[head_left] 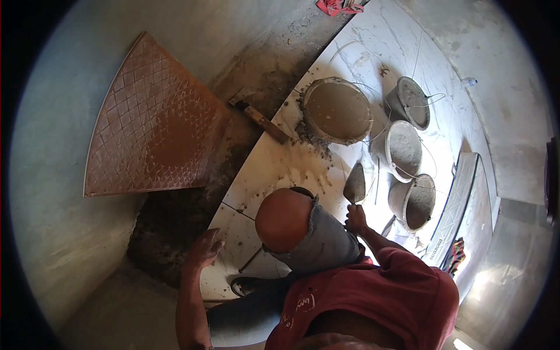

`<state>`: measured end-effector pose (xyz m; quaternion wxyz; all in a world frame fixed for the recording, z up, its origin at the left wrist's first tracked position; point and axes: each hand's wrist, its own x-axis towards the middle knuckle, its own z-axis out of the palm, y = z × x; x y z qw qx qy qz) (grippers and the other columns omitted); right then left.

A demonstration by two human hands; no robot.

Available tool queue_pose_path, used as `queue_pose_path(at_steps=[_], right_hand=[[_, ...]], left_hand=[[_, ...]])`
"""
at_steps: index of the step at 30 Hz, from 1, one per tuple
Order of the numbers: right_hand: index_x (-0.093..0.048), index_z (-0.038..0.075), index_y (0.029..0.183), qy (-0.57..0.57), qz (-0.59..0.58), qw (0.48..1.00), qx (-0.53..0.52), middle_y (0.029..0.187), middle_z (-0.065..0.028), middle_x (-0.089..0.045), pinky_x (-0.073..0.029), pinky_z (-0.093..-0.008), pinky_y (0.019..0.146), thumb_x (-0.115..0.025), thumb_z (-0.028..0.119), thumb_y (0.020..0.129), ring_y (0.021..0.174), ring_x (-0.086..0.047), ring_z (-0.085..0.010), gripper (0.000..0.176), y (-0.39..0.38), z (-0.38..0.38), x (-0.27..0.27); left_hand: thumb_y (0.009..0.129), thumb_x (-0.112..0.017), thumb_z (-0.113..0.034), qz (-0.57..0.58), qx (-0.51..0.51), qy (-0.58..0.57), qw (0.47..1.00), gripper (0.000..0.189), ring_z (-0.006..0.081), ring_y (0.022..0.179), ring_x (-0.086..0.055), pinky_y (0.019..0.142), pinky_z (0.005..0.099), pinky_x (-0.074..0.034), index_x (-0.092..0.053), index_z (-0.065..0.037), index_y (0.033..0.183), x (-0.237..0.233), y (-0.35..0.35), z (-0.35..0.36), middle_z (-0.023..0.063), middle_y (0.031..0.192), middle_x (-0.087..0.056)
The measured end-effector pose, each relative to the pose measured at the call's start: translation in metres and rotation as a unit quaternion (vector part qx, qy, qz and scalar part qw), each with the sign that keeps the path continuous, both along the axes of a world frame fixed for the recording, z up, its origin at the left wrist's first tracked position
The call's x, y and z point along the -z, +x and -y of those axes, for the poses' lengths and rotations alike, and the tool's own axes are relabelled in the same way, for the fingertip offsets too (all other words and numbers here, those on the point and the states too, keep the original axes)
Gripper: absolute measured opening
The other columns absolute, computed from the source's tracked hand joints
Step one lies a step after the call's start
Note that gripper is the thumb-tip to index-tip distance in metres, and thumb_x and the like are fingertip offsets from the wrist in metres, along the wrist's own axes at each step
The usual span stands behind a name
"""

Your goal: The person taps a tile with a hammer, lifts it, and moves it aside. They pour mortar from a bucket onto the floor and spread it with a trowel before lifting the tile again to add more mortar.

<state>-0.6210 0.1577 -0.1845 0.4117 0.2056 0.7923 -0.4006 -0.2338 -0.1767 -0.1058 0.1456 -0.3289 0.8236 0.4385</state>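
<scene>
My right hand [355, 221] is closed around the handle of a pointed trowel [354, 184], its grey blade aimed away from me above the white marbled tiles. At the edge of the tiled floor is my left hand [204, 248], with nothing in it and its fingers apart. A large reddish-brown tile [154, 125], grid-patterned back facing me, leans at the left wall. Beyond my bent knee [284, 220], a hammer [259, 121] lies across the tile edge. A wide bucket of grey mortar [337, 111] stands near it.
Several more buckets stand on the right: one full [405, 150], one farther back [412, 102] and one nearer [419, 201]. A long grey box [452, 216] lies along the right side. Dark rough ground [160, 239] borders the tiles. Mortar splatters cover the floor [291, 166].
</scene>
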Motion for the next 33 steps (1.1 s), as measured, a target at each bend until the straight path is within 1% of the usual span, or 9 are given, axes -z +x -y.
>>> queue_pose_path(at_steps=[9, 11, 12, 14, 17, 19, 22, 25, 33], right_hand=[[-0.048, 0.001, 0.099, 0.023, -0.042, 0.994, -0.100, 0.081, -0.0114, -0.051, -0.046, -0.0311, 0.054, -0.050, 0.026, 0.086, 0.069, -0.053, -0.0159, 0.028, 0.010, 0.015, 0.008], [-0.043, 0.004, 0.102, -0.109, -0.290, 0.771, -0.556, 0.083, -0.0108, -0.050, -0.049, -0.0372, 0.056, -0.050, 0.025, 0.087, 0.073, -0.054, -0.0212, 0.027, 0.004, 0.002, 0.044], [-0.045, 0.002, 0.101, -0.028, -0.050, 0.939, -0.338, 0.090, -0.0146, -0.054, -0.049, -0.0398, 0.064, -0.052, 0.025, 0.085, 0.081, -0.057, -0.0274, 0.029, 0.021, 0.066, -0.026], [-0.046, 0.000, 0.102, -0.063, -0.269, 0.775, -0.569, 0.099, -0.0205, -0.056, -0.048, -0.0431, 0.067, -0.053, 0.028, 0.084, 0.090, -0.057, -0.0330, 0.033, 0.021, 0.091, 0.000], [-0.045, 0.000, 0.103, -0.005, -0.068, 0.841, -0.537, 0.092, -0.0216, -0.059, -0.047, -0.0455, 0.071, -0.052, 0.029, 0.083, 0.090, -0.059, -0.0368, 0.035, 0.015, 0.168, -0.035], [-0.045, 0.000, 0.107, -0.043, -0.115, 0.754, -0.645, 0.095, -0.0273, -0.059, -0.044, -0.0442, 0.078, -0.050, 0.030, 0.087, 0.094, -0.058, -0.0382, 0.036, 0.010, 0.181, -0.013], [-0.045, 0.001, 0.106, -0.100, -0.189, 0.728, -0.652, 0.096, -0.0269, -0.059, -0.045, -0.0437, 0.077, -0.051, 0.030, 0.087, 0.093, -0.059, -0.0390, 0.035, 0.015, 0.181, -0.012], [-0.045, 0.002, 0.108, -0.074, -0.085, 0.827, -0.551, 0.085, -0.0228, -0.061, -0.046, -0.0455, 0.074, -0.050, 0.030, 0.086, 0.088, -0.060, -0.0397, 0.036, 0.010, 0.146, -0.026], [-0.043, 0.002, 0.119, -0.036, -0.277, 0.777, -0.564, 0.101, -0.0167, -0.056, -0.047, -0.0389, 0.077, -0.061, 0.013, 0.081, 0.091, -0.059, -0.0315, 0.043, -0.022, 0.038, -0.109]], left_hand=[[0.087, -0.055, -0.028, 0.011, -0.001, 0.017, 1.000, 0.044, 0.0342, 0.110, -0.050, 0.092, 0.0389, -0.041, -0.046, -0.003, 0.122, -0.008, -0.009, 0.003, 0.0194, 0.119, -0.052], [0.087, -0.055, -0.028, 0.025, 0.005, 0.015, 1.000, 0.044, 0.0340, 0.111, -0.050, 0.092, 0.0388, -0.041, -0.046, -0.003, 0.123, -0.008, -0.011, 0.004, 0.0192, 0.120, -0.052], [0.087, -0.055, -0.028, 0.028, 0.005, 0.016, 0.999, 0.044, 0.0339, 0.111, -0.050, 0.092, 0.0387, -0.041, -0.046, -0.003, 0.123, -0.008, -0.013, 0.004, 0.0189, 0.121, -0.052], [0.087, -0.055, -0.028, 0.031, 0.007, 0.018, 0.999, 0.044, 0.0337, 0.111, -0.050, 0.092, 0.0386, -0.041, -0.046, -0.004, 0.123, -0.010, -0.018, 0.003, 0.0186, 0.121, -0.051], [0.087, -0.055, -0.028, 0.047, 0.009, 0.020, 0.999, 0.045, 0.0335, 0.111, -0.050, 0.092, 0.0383, -0.041, -0.045, -0.004, 0.124, -0.014, -0.020, 0.005, 0.0187, 0.122, -0.051], [0.087, -0.054, -0.029, 0.039, 0.009, 0.023, 0.999, 0.045, 0.0336, 0.112, -0.049, 0.093, 0.0382, -0.041, -0.045, -0.004, 0.124, -0.007, -0.021, 0.005, 0.0189, 0.122, -0.051], [0.087, -0.055, -0.029, 0.042, 0.004, 0.021, 0.999, 0.045, 0.0340, 0.112, -0.049, 0.093, 0.0384, -0.041, -0.046, -0.004, 0.124, -0.015, -0.027, 0.007, 0.0192, 0.122, -0.051], [0.086, -0.056, -0.028, 0.017, -0.001, 0.021, 1.000, 0.045, 0.0340, 0.112, -0.049, 0.093, 0.0389, -0.041, -0.046, -0.004, 0.124, -0.007, -0.021, 0.007, 0.0193, 0.122, -0.051], [0.086, -0.055, -0.027, 0.032, 0.013, 0.024, 0.999, 0.043, 0.0343, 0.111, -0.050, 0.093, 0.0390, -0.040, -0.048, -0.004, 0.122, -0.011, -0.031, 0.008, 0.0195, 0.121, -0.052]])
